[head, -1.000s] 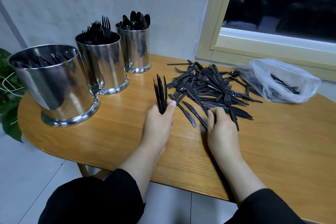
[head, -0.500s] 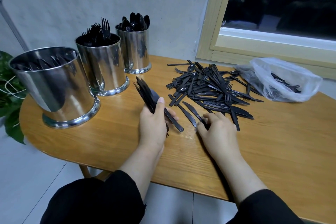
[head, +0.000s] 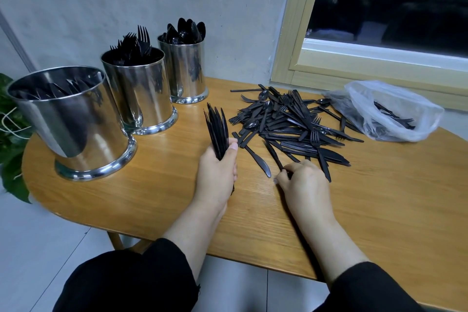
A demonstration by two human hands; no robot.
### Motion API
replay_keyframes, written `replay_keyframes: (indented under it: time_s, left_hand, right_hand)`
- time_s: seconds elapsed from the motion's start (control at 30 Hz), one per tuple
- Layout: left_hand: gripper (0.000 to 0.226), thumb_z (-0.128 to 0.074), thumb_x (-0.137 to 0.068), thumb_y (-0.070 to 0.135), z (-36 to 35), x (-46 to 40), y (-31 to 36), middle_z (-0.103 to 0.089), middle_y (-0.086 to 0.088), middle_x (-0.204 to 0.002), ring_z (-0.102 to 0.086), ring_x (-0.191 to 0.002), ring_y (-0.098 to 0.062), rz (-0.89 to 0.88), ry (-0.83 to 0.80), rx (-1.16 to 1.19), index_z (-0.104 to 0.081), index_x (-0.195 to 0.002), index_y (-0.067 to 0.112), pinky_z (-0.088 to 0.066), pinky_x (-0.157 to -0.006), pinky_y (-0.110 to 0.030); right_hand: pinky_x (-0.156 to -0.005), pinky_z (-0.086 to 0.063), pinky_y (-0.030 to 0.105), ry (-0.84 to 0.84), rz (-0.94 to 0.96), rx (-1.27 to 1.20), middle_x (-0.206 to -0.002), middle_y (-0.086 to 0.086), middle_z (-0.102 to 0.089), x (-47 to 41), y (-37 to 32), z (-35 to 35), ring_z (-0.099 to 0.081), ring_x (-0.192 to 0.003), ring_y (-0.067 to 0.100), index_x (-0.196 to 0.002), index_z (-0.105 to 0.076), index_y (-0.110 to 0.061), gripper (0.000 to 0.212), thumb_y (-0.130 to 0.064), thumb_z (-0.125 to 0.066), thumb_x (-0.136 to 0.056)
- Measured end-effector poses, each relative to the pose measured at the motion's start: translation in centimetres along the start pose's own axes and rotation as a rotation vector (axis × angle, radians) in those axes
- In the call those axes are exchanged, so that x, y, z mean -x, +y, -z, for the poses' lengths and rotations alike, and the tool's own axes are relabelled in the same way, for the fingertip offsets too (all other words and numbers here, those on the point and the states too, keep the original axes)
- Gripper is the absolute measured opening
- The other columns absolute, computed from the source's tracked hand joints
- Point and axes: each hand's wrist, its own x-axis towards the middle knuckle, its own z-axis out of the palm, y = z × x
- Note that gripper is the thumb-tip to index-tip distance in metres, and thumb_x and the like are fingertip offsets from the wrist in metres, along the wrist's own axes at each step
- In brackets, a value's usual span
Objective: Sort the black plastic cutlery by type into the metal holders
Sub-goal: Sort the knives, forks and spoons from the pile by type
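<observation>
My left hand [head: 217, 175] grips a bunch of black plastic knives [head: 216, 128], blades pointing up. My right hand [head: 305, 183] lies at the near edge of the cutlery pile [head: 286, 121], its fingers pinching the end of one black knife [head: 274, 153] on the table. Another loose knife [head: 257, 161] lies between my hands. Three metal holders stand at the left: the nearest one [head: 73, 121] holds knives, the middle one [head: 140, 91] forks, the far one [head: 187, 68] spoons.
A clear plastic bag [head: 390, 111] with more black cutlery lies at the right, below the window frame. The wooden table [head: 379, 197] has a rounded left edge. A green plant [head: 10, 129] sits beyond that edge.
My left hand has swung the knife bunch back upright after tilting it left. My right hand slid back toward me and now pinches a knife at the pile's near edge.
</observation>
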Motion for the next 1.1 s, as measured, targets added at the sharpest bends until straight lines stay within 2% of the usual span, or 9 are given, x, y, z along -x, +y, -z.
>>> replay_keyframes:
  time_s: [0.1, 0.37, 0.57, 0.63, 0.7, 0.8, 0.93, 1.03, 1.1]
  left_hand:
    - [0.011, -0.058, -0.105, 0.025, -0.1, 0.1, 0.2, -0.05, 0.007, -0.061, -0.047, -0.059, -0.013, -0.007, -0.023, -0.014, -0.069, -0.104, 0.026, -0.042, -0.059, -0.035]
    - [0.015, -0.054, -0.106, 0.023, -0.1, 0.2, 0.5, -0.056, 0.003, -0.069, -0.053, -0.059, -0.016, 0.005, -0.048, -0.007, -0.068, -0.104, 0.029, -0.045, -0.06, -0.036]
    - [0.015, -0.053, -0.106, 0.022, -0.1, 0.3, 0.6, -0.052, 0.005, -0.068, -0.049, -0.059, -0.013, -0.011, -0.041, 0.002, -0.067, -0.106, 0.029, -0.045, -0.062, -0.033]
    - [0.012, -0.057, -0.105, 0.022, -0.1, 0.3, 0.6, -0.049, 0.004, -0.063, -0.045, -0.056, -0.014, -0.003, -0.031, 0.009, -0.068, -0.103, 0.026, -0.041, -0.061, -0.034]
    - [0.008, -0.063, -0.102, 0.027, 0.0, 0.1, 0.4, -0.047, 0.004, -0.06, -0.043, -0.056, -0.016, 0.017, -0.016, 0.02, -0.07, -0.098, 0.027, -0.039, -0.062, -0.036]
    - [0.012, -0.071, -0.096, 0.034, 0.1, -0.1, 0.3, -0.046, 0.003, -0.059, -0.042, -0.058, -0.02, 0.029, -0.023, 0.06, -0.071, -0.089, 0.024, -0.039, -0.064, -0.037]
    - [0.025, -0.073, -0.094, 0.028, 0.2, -0.2, 0.4, -0.042, -0.005, -0.058, -0.037, -0.06, -0.022, 0.038, -0.034, 0.087, -0.06, -0.077, 0.017, -0.034, -0.061, -0.036]
    - [0.022, -0.067, -0.099, 0.029, 0.4, -0.3, 0.4, -0.051, 0.003, -0.057, -0.047, -0.058, -0.019, 0.073, 0.056, 0.141, -0.062, -0.081, 0.016, -0.04, -0.059, -0.033]
    - [0.022, -0.06, -0.103, 0.031, 0.3, -0.3, 0.6, -0.061, 0.004, -0.061, -0.06, -0.062, -0.017, 0.065, 0.095, 0.187, -0.063, -0.088, 0.015, -0.048, -0.061, -0.034]
  right_hand:
    - [-0.066, -0.032, 0.026, -0.014, 0.025, 0.023, -0.086, -0.001, -0.054, 0.0, -0.1, -0.1, -0.047, -0.074, 0.018, -0.089, -0.076, -0.007, 0.018, -0.019, -0.063, -0.093]
    - [-0.066, -0.035, 0.027, -0.203, 0.227, 0.171, -0.085, -0.001, -0.046, -0.8, 0.1, 2.0, -0.045, -0.072, 0.02, -0.085, -0.063, -0.015, 0.012, -0.019, -0.061, -0.096]
    - [-0.066, -0.034, 0.032, -0.187, 0.233, 0.215, -0.085, 0.0, -0.047, -0.8, 1.1, 2.3, -0.053, -0.08, 0.027, -0.084, -0.055, -0.012, 0.015, -0.02, -0.055, -0.097]
    - [-0.064, -0.035, 0.033, -0.114, 0.178, 0.155, -0.084, 0.004, -0.054, -0.7, 1.6, 1.9, -0.057, -0.082, 0.031, -0.085, -0.063, -0.007, 0.016, -0.02, -0.062, -0.095]
    - [-0.067, -0.037, 0.029, -0.019, 0.186, 0.012, -0.084, 0.006, -0.062, 0.0, 1.1, 1.6, -0.06, -0.08, 0.03, -0.09, -0.071, -0.006, 0.007, -0.013, -0.07, -0.09]
    - [-0.075, -0.036, 0.011, 0.055, 0.251, -0.243, -0.087, 0.002, -0.066, 0.9, -1.8, 1.0, -0.058, -0.082, 0.016, -0.099, -0.074, -0.007, 0.013, -0.002, -0.067, -0.089]
    - [-0.078, -0.042, 0.018, -0.013, 0.364, -0.371, -0.091, -0.002, -0.069, 1.4, -5.0, -0.2, -0.059, -0.086, 0.011, -0.1, -0.074, -0.016, 0.015, -0.014, -0.061, -0.09]
    - [-0.078, -0.038, 0.019, -0.01, 0.219, -0.363, -0.099, -0.001, -0.068, 0.1, -4.5, -0.9, -0.061, -0.092, 0.015, -0.106, -0.072, -0.013, 0.014, -0.015, -0.062, -0.096]
    - [-0.085, -0.043, 0.026, -0.084, 0.061, -0.221, -0.106, 0.0, -0.062, -1.2, -3.2, -1.5, -0.061, -0.1, 0.021, -0.115, -0.067, -0.015, 0.024, -0.029, -0.064, -0.096]
